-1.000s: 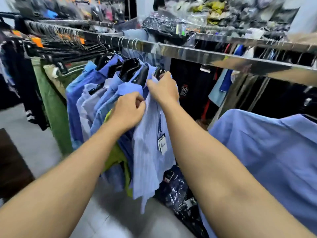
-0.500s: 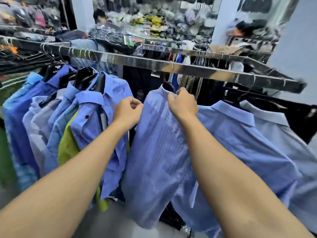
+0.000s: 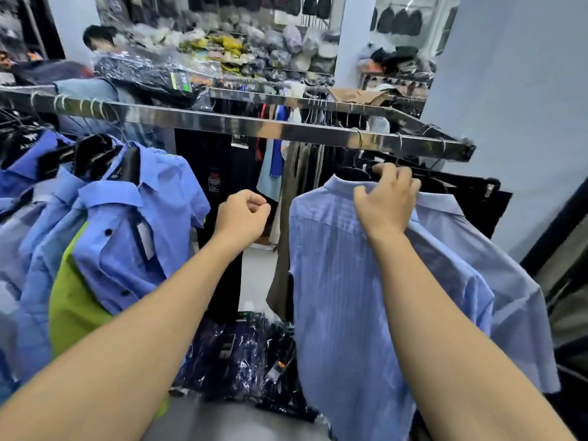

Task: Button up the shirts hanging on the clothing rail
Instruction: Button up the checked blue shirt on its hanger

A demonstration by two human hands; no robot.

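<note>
Currently, status below.
rail: shiny metal clothing rail [image 3: 222, 122] runs left to right across the upper middle, slanting down toward its right end.
right hand: right hand [image 3: 386, 198] sits at the collar of the striped shirt [image 3: 343, 297], fingers curled over the shoulder fabric and the black hanger [image 3: 353, 173] top. Gripping the shirt at the collar.
striped shirt: light blue with fine vertical stripes, short sleeves, hangs under the right part of the rail, back or side panel toward the camera. Placket not visible, so cannot tell if it is buttoned.
left hand: left hand [image 3: 243, 214] is in the gap between the two shirt groups, fingers curled into a loose fist, thumb against the forefinger. Nothing visible in it and touching no shirt.
right group: a paler blue shirt [image 3: 496, 275] hangs just behind the striped one, touching it; a dark garment [image 3: 471, 198] behind that, near the rail end.
left group: several blue shirts bunched on black hangers under the left part of the rail. Nearest is a blue shirt with dark buttons [image 3: 136, 237], front facing the camera and falling open along the button line. A lime green garment [image 3: 73, 300] shows beneath it.
below the gap: dark folded clothes in clear plastic bags [image 3: 241, 354], stacked low.
background: another rack of dark clothes behind the rail, bagged stock on shelves, and a person [image 3: 98, 38] at upper left.
</note>
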